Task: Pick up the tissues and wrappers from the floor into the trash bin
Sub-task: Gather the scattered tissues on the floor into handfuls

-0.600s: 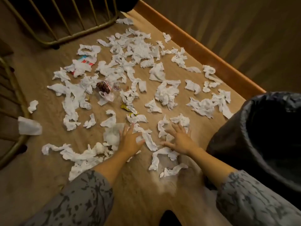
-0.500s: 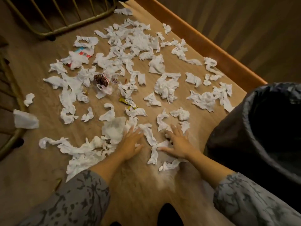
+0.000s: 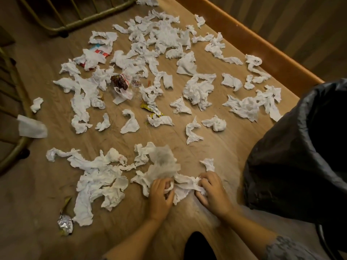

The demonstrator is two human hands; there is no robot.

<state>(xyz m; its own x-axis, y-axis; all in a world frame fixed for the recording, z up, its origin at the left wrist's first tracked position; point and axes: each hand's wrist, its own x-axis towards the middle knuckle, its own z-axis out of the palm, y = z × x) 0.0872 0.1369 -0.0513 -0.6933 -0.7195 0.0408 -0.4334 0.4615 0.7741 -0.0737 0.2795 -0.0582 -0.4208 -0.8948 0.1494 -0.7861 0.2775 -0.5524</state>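
Several crumpled white tissues (image 3: 197,91) lie scattered over the wooden floor, mixed with wrappers: a yellow chocolate wrapper (image 3: 153,109), a brown one (image 3: 119,82), a red-and-white one (image 3: 99,53) and a silver foil (image 3: 64,223). A bunched heap of tissues (image 3: 165,166) lies in front of me. My left hand (image 3: 160,196) grips its left part with curled fingers. My right hand (image 3: 212,190) grips its right part. The trash bin (image 3: 293,156), lined with a black bag, stands open at the right, close to my right hand.
An orange wooden baseboard (image 3: 262,51) runs along the striped wall at the upper right. Brass-coloured metal furniture frames (image 3: 78,21) stand at the top left and the left edge (image 3: 16,147). A flat tissue sheet (image 3: 32,126) lies by the left frame.
Both hands have pulled back toward me, dragging tissues into one heap. Their fingers, spread flat on the floor before, are now curled round the tissues.
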